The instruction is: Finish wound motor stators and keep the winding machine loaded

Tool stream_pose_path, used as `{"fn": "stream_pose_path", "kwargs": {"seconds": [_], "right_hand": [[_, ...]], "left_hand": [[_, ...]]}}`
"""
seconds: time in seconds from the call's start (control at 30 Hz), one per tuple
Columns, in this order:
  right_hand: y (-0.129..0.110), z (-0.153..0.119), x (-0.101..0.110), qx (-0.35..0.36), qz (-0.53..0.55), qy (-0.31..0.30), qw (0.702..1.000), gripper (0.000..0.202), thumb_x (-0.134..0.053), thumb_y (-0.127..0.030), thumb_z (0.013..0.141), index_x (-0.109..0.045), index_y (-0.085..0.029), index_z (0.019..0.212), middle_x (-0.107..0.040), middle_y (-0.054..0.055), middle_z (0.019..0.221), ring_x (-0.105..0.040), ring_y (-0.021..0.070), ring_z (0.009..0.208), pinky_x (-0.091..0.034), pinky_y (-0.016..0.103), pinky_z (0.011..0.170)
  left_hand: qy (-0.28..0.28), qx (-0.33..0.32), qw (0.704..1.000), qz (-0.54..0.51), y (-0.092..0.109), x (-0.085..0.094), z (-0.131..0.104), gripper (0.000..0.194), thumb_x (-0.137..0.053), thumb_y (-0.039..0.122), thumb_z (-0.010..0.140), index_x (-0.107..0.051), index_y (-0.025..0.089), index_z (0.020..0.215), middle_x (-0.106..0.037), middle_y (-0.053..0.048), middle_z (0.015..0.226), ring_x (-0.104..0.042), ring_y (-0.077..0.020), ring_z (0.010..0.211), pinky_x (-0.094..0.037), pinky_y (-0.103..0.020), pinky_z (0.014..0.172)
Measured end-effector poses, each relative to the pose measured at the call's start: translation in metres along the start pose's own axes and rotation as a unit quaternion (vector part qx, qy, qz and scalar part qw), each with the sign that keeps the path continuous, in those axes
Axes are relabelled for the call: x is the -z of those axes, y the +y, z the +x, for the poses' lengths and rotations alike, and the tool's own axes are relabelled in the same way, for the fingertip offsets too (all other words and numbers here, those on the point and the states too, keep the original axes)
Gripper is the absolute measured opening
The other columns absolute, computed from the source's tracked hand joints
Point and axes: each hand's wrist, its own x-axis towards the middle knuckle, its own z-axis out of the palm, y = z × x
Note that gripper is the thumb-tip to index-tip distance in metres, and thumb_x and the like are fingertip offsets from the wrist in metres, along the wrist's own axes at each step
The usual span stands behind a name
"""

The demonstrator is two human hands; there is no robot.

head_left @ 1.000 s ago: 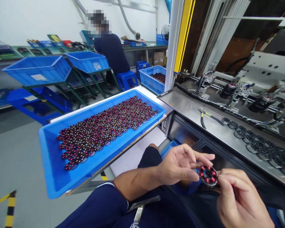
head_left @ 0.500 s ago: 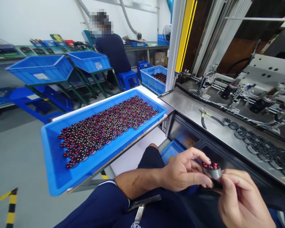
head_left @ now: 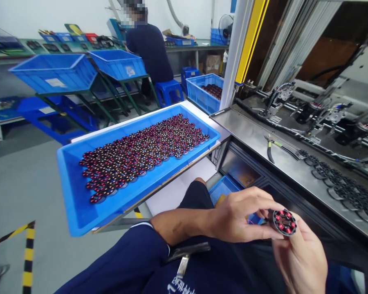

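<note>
Above my lap I hold a motor stator [head_left: 284, 223], a short round piece with red copper windings in a dark ring, its wound face turned up toward me. The thumb and fingers of my left hand [head_left: 243, 214] pinch it from the left. My right hand [head_left: 303, 253] grips it from the right and below, with some fingers hidden behind it. A thin red wire shows near the left fingers. To the left, a blue tray [head_left: 66, 196] carries many similar wound stators [head_left: 141, 153] in close rows.
A metal machine bench [head_left: 245, 128] on the right bears pliers [head_left: 279, 148] and a row of dark unwound rings [head_left: 334, 177]. Behind the tray stand blue bins [head_left: 55, 75] on sloped racks. A co-worker [head_left: 150, 51] sits at the far bench. A yellow post [head_left: 251, 41] rises beside the machine.
The stator has tilted so its wound face points toward me, and it has shifted slightly right. My right hand has turned and moved closer around it. The whole view has shifted a little.
</note>
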Motion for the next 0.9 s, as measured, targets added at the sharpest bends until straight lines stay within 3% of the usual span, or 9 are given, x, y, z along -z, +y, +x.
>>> {"fn": "stream_pose_path", "kwargs": {"seconds": [0.17,0.3,0.4,0.47,0.53,0.6,0.67,0.77,0.9], "right_hand": [[-0.004,0.003,0.002,0.066,-0.036,-0.062,0.995,0.021,-0.072,-0.036,0.088,-0.071,-0.017,0.078,-0.061,0.002,0.069,-0.057,0.0123,0.056,-0.051,0.024,0.052],[-0.013,0.005,0.010,0.205,-0.149,-0.048,0.966,0.020,-0.065,-0.026,0.094,-0.065,-0.016,0.077,-0.060,0.003,0.078,-0.057,0.0117,0.060,-0.048,0.023,0.049],[-0.022,0.004,0.018,0.374,-0.256,-0.066,0.889,0.007,-0.065,-0.010,0.090,-0.065,-0.017,0.088,-0.062,0.004,0.084,-0.061,0.0151,0.072,-0.050,0.027,0.059],[-0.031,0.004,0.020,0.447,-0.314,-0.108,0.831,0.017,-0.062,-0.002,0.087,-0.065,-0.017,0.094,-0.064,0.004,0.086,-0.064,0.0162,0.079,-0.051,0.029,0.067],[-0.041,0.004,0.020,0.478,-0.361,-0.139,0.788,0.022,-0.060,0.002,0.086,-0.064,-0.017,0.098,-0.064,0.004,0.088,-0.065,0.0143,0.081,-0.051,0.027,0.069],[-0.048,0.003,0.020,0.495,-0.394,-0.147,0.760,0.023,-0.059,0.001,0.087,-0.063,-0.017,0.101,-0.064,0.004,0.091,-0.065,0.0132,0.083,-0.052,0.025,0.070],[-0.053,0.002,0.023,0.509,-0.410,-0.156,0.741,0.023,-0.060,-0.001,0.087,-0.063,-0.017,0.104,-0.065,0.005,0.092,-0.066,0.0137,0.084,-0.054,0.026,0.072],[-0.056,0.003,0.034,0.500,-0.411,-0.178,0.742,0.025,-0.066,-0.001,0.083,-0.066,-0.017,0.102,-0.068,0.006,0.092,-0.068,0.0177,0.085,-0.057,0.030,0.072],[-0.057,0.006,0.050,0.398,-0.368,-0.175,0.822,0.031,-0.075,-0.015,0.082,-0.066,-0.021,0.111,-0.071,0.009,0.094,-0.072,0.0223,0.078,-0.061,0.032,0.060]], "left_hand": [[-0.068,0.148,0.983,-0.088,0.008,0.009,0.003,0.032,-0.075,0.029,0.083,-0.072,0.014,0.111,-0.070,-0.014,0.113,-0.069,-0.0209,0.103,-0.058,-0.034,0.095],[-0.113,0.228,0.934,-0.250,0.009,0.014,0.007,0.020,-0.072,0.016,0.081,-0.076,0.016,0.100,-0.064,-0.014,0.125,-0.068,-0.0214,0.110,-0.056,-0.036,0.099],[-0.065,0.299,0.854,-0.421,0.001,0.009,0.005,0.050,-0.091,0.014,0.059,-0.072,0.018,0.105,-0.067,-0.010,0.117,-0.066,-0.0208,0.113,-0.052,-0.038,0.103],[-0.041,0.377,0.786,-0.489,-0.006,0.001,0.002,0.065,-0.097,0.024,0.054,-0.067,0.018,0.111,-0.069,-0.007,0.106,-0.071,-0.0168,0.099,-0.056,-0.033,0.093],[-0.091,0.441,0.719,-0.529,-0.011,-0.007,0.000,0.063,-0.093,0.042,0.060,-0.064,0.014,0.109,-0.072,-0.007,0.092,-0.073,-0.0153,0.078,-0.058,-0.032,0.078],[-0.143,0.467,0.675,-0.553,-0.011,-0.012,-0.001,0.062,-0.088,0.053,0.064,-0.063,0.012,0.105,-0.073,-0.007,0.083,-0.073,-0.0170,0.065,-0.059,-0.033,0.067],[-0.133,0.477,0.674,-0.549,-0.008,-0.015,0.000,0.062,-0.090,0.048,0.063,-0.064,0.011,0.106,-0.074,-0.007,0.084,-0.074,-0.0186,0.066,-0.059,-0.031,0.063],[-0.065,0.484,0.703,-0.517,-0.001,-0.013,0.003,0.060,-0.093,0.039,0.061,-0.067,0.011,0.107,-0.074,-0.006,0.086,-0.075,-0.0164,0.069,-0.060,-0.026,0.063],[-0.034,0.486,0.714,-0.503,0.004,-0.011,0.005,0.059,-0.094,0.037,0.058,-0.068,0.010,0.104,-0.075,-0.005,0.083,-0.075,-0.0157,0.068,-0.060,-0.025,0.061]]}}
